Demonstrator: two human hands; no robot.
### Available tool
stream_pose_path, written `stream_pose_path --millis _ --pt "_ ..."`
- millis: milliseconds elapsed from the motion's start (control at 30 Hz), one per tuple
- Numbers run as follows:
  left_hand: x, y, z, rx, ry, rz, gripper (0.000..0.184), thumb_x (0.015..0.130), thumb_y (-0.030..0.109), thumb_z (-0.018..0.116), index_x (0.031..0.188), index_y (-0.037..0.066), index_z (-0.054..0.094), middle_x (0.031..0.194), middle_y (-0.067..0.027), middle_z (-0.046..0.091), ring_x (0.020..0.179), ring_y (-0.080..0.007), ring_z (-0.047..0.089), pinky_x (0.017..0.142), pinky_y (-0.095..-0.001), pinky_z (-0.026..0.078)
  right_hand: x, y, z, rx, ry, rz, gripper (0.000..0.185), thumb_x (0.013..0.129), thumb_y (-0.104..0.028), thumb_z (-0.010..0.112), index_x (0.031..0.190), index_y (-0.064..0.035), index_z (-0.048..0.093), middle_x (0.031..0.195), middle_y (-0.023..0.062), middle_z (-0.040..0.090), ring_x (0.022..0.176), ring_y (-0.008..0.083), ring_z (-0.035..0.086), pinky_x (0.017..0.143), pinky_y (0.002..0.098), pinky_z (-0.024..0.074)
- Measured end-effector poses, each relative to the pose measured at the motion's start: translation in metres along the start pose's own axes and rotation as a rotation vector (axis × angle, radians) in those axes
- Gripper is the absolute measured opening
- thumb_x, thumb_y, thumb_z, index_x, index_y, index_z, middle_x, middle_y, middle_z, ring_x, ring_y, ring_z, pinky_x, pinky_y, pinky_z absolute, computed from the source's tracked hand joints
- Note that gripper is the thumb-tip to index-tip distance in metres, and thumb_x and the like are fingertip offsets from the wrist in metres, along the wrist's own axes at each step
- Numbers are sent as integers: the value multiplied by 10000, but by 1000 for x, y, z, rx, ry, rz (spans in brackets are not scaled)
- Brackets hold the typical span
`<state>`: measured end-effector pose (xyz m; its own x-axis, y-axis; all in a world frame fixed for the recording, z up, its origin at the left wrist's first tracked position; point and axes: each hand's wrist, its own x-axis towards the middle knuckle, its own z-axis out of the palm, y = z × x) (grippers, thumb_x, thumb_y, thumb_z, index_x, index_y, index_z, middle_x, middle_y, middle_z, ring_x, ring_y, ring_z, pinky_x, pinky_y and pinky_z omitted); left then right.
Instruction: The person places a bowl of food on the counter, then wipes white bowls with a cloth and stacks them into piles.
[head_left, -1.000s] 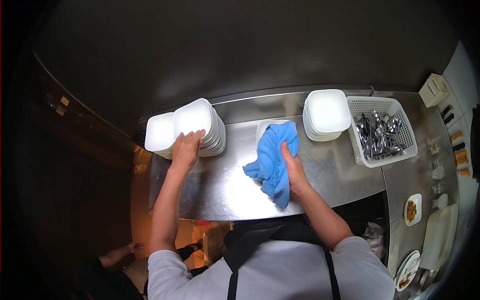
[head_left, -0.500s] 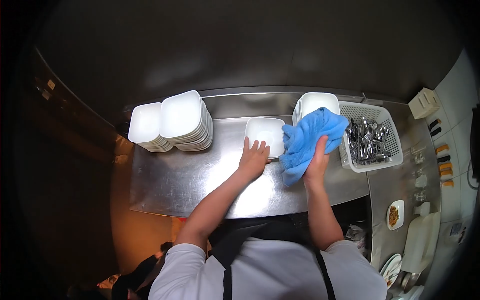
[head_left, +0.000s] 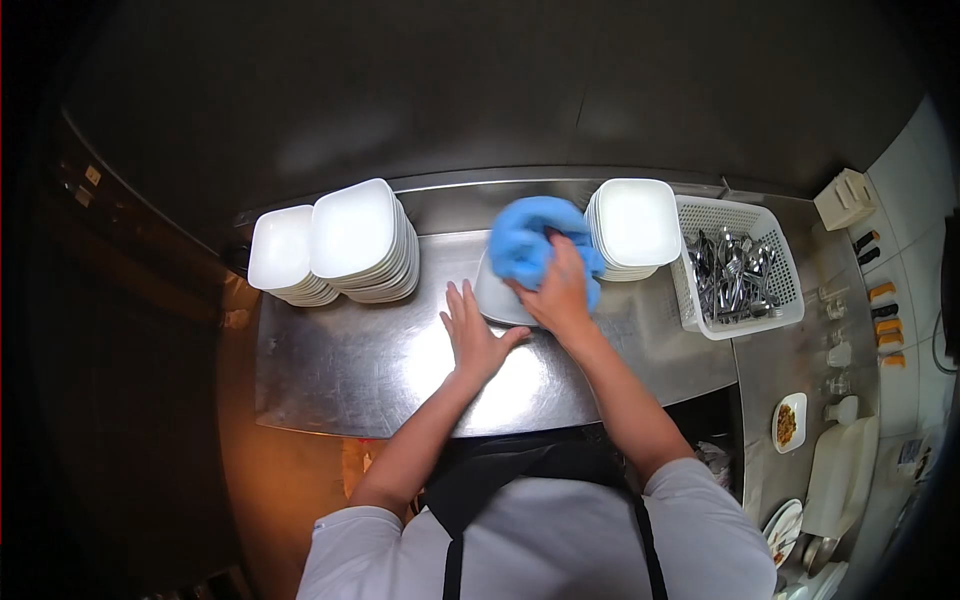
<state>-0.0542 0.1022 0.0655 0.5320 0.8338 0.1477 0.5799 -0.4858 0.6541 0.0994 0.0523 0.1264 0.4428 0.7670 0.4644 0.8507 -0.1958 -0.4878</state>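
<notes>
A white square dish [head_left: 493,297] lies on the steel counter in front of me, mostly covered by a blue cloth [head_left: 535,225]. My right hand [head_left: 561,285] grips the cloth and presses it onto the dish. My left hand [head_left: 477,337] is at the dish's near left edge, its fingers spread and thumb stretched toward the rim; whether it touches the dish is hard to tell. Just right of the cloth stands a stack of white square dishes [head_left: 638,222].
Two more stacks, one shorter [head_left: 282,247] and one taller [head_left: 355,228], stand at the left. A white perforated basket [head_left: 792,297] of cutlery [head_left: 738,275] sits at the right. Beyond it are a small dish of food [head_left: 789,422], glasses and used plates [head_left: 784,530].
My right hand has brought the cloth left and down onto the dish, uncovering the right stack. My left hand has shifted left from inside the dish to its edge, fingers spreading.
</notes>
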Motion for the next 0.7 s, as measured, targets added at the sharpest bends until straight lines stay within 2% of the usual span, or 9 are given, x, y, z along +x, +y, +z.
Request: stream_pose_path --millis 33,67,167,267,333,467,567,600,700 --pt "4 -3 7 -13 -33 -15 1235 675 446 846 1520 -37 86 1553 -334 158 1475 -434 135 1148 -634 73 5 6 25 -230 -170 -30 784 873 -575 617 1328 58 524 1456 266 406 1379 443 329 1135 515 252" --pt "7 -5 12 -31 -62 -32 1229 686 436 841 1520 -45 77 1554 -329 165 1477 -433 132 1148 -636 65 3 16 54 -126 -438 54 941 894 -699 430 1425 78 411 1545 315 238 1454 472 167 1198 495 105" --pt "14 -8 18 -21 -52 -25 1112 738 398 789 1493 -81 129 1532 -302 226 1464 -431 161 1117 -686 42 -7 9 75 -118 -591 67 963 913 -705 363 1388 130 425 1559 329 173 1467 473 99 1204 494 47" --pt "13 -25 39 69 57 72 1025 744 356 772 1457 -107 198 1482 -283 307 1440 -421 213 1074 -746 57 -12 3 73 -110 -549 42 922 929 -700 330 1338 109 499 1476 361 327 1398 475 305 1160 509 227" --pt "13 -28 45 95 110 127 1001 754 375 760 1449 -103 221 1471 -277 324 1431 -425 229 1068 -752 54 -5 -22 53 -9 -620 156 882 923 -679 382 1201 134 576 1289 374 490 1232 461 485 1049 493 363" --pt "12 -6 18 -28 -77 -55 1117 726 460 787 1482 -81 167 1505 -317 271 1452 -425 206 1141 -652 3 11 -8 49 223 -587 322 781 903 -632 487 939 127 668 898 329 658 869 441 664 776 486 502" --pt "9 1 8 3 -41 -36 1167 688 467 819 1475 -91 163 1504 -308 278 1446 -406 232 1152 -632 16 29 -23 12 309 -301 313 733 903 -600 515 928 113 681 870 316 662 846 444 669 722 483 505" --pt "8 1 10 -19 -29 -33 1151 699 460 811 1480 -82 163 1508 -297 280 1447 -403 230 1147 -641 15 32 -17 16 281 -214 221 747 911 -623 470 1002 85 692 1011 311 664 982 426 651 839 485 488" --pt "9 -5 17 -32 -35 4 1084 741 443 776 1490 -62 175 1525 -276 271 1453 -410 208 1131 -671 17 3 42 97 -136 -223 -88 781 911 -658 419 1077 57 685 1166 293 633 1141 412 584 979 503 416"
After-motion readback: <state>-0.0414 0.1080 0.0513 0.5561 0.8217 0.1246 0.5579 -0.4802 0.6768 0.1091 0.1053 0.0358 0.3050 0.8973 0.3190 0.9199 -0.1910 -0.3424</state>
